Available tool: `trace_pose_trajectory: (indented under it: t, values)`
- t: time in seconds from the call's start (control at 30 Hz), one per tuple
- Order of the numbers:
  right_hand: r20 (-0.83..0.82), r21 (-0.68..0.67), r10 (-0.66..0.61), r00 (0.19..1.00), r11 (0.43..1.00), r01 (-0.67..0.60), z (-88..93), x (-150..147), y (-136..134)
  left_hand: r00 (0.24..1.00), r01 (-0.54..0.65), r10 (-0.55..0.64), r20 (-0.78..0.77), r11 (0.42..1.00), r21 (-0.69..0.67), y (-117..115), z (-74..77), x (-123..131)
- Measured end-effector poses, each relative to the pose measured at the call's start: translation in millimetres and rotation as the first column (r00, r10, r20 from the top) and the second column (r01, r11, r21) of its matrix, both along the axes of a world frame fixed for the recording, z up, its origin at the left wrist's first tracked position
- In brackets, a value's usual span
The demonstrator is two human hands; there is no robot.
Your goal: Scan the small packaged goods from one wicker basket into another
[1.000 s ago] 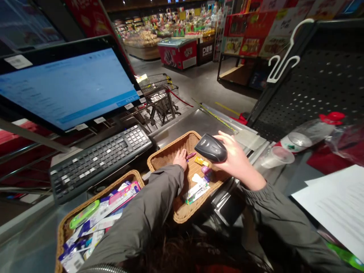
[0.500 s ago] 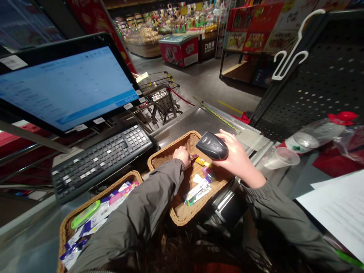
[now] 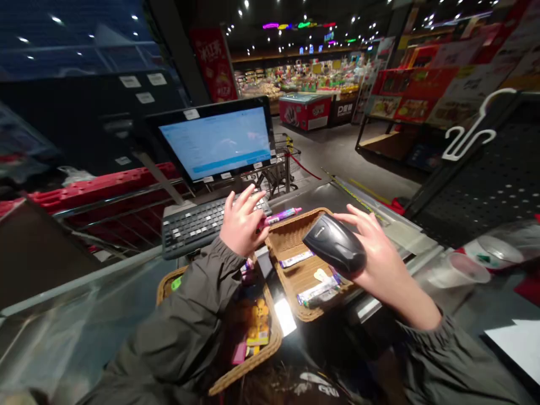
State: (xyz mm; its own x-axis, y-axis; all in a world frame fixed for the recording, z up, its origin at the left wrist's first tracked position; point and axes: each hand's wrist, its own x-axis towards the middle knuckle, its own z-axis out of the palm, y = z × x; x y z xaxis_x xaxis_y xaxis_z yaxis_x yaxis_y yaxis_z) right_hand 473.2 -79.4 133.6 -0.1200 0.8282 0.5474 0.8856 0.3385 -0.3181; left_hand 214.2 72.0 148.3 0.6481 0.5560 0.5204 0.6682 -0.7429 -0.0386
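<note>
My left hand (image 3: 242, 225) is over the right part of a black keyboard (image 3: 194, 228), fingers spread, with a slim pink-and-purple pen (image 3: 282, 216) held at its thumb side. In my right hand (image 3: 377, 247) is a black barcode scanner (image 3: 335, 243), pointing left above a wicker basket (image 3: 291, 301). Inside that basket lie a slim white-and-purple packet (image 3: 297, 259) and several small wrapped items, partly hidden by the scanner. A second wicker basket (image 3: 274, 337), under my left forearm, holds yellow-orange items (image 3: 257, 323) and other small packs.
A monitor (image 3: 219, 140) stands behind the keyboard. Plastic cups (image 3: 459, 270) and papers (image 3: 517, 351) lie to the right, near a dark perforated panel (image 3: 506, 169) with a white hook (image 3: 470, 132). Shopping carts (image 3: 280, 166) stand beyond the counter.
The view has tilted up. My left hand has left the right basket and moved over the keyboard, now with a pen. My right hand still holds the scanner above the basket.
</note>
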Motion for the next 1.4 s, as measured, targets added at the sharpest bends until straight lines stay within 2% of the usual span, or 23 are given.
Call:
trace_pose_trajectory:
  t: [0.13, 0.27, 0.4, 0.53, 0.87, 1.13, 1.4]
  values:
    - [0.044, 0.033, 0.103, 0.994, 0.994, -0.105, 13.7, -43.3, -0.3, 0.999, -0.038, 0.037, 0.018, 0.998, 0.057, -22.9, 11.2, -47.6]
    - [0.075, 0.040, 0.173, 0.982, 0.984, -0.176, 19.2, -80.3, 3.5, 0.996, -0.085, 0.082, 0.036, 0.992, 0.090, -39.6, 18.7, -85.9]
    - [0.087, 0.047, 0.221, 0.971, 0.973, -0.226, 21.6, -107.7, 6.6, 0.993, -0.110, 0.104, 0.058, 0.987, 0.119, -49.4, 21.4, -114.8]
    - [0.087, 0.031, 0.255, 0.963, 0.965, -0.259, 23.0, -127.2, 6.9, 0.991, -0.124, 0.115, 0.068, 0.980, 0.152, -57.2, 20.8, -133.6]
    - [0.110, 0.010, 0.314, 0.943, 0.948, -0.317, 28.9, -149.1, 3.2, 0.990, -0.142, 0.136, 0.045, 0.979, 0.148, -64.4, 22.8, -157.4]
    - [0.122, 0.015, 0.325, 0.938, 0.944, -0.329, 31.7, -149.8, 1.1, 0.988, -0.150, 0.142, 0.068, 0.980, 0.131, -66.3, 25.4, -158.4]
    - [0.125, 0.012, 0.315, 0.941, 0.948, -0.319, 28.7, -144.6, 1.7, 0.989, -0.119, 0.106, 0.102, 0.985, 0.126, -63.9, 17.7, -161.4]
